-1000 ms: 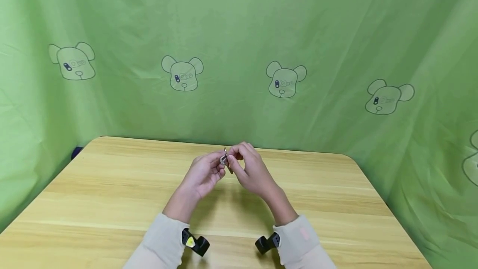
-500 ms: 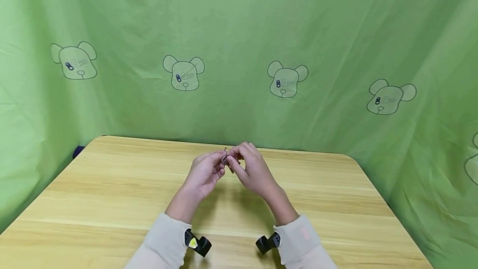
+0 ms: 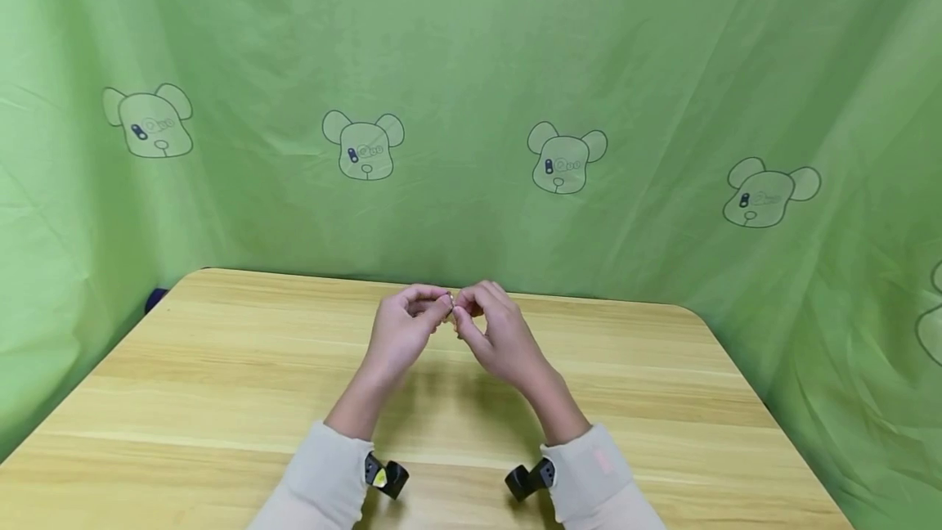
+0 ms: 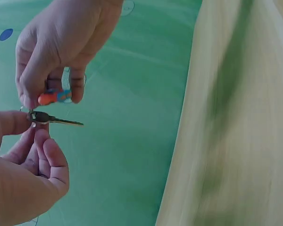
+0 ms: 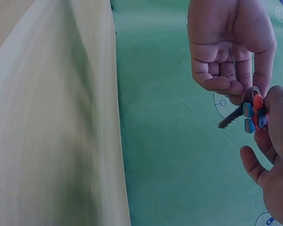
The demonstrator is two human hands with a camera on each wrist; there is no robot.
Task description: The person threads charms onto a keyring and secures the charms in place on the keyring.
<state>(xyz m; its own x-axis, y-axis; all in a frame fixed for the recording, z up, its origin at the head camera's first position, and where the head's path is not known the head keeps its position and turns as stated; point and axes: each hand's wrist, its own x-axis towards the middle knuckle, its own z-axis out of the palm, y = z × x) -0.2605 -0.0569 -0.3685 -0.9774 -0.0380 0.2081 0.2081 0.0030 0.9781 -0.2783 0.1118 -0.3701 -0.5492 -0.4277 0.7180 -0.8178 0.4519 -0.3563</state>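
Both hands meet above the far half of the table, working on one small bunch. A metal key (image 4: 61,120) with a dark head sits between the thumb and fingers of my left hand (image 3: 397,330), which pinch it by the head. Its toothed blade (image 5: 231,117) sticks out sideways. A thin metal ring (image 5: 256,89) shows at the key's head. My right hand (image 3: 504,338) pinches at the ring, thumb against forefinger. An orange and blue charm (image 4: 55,97) hangs by the right fingers. In the head view the fingertips hide most of the key.
The wooden table (image 3: 221,399) spreads beneath both forearms. Behind it hangs a green curtain (image 3: 456,47) printed with bear heads. Black wrist cameras (image 3: 386,477) are strapped at the sleeve cuffs. A dark object (image 3: 155,298) peeks out past the table's left corner.
My left hand has turned inward, its thumb now over the key's head where the palm faced up before. The ring and key are more covered in the head view. The right hand has barely moved.
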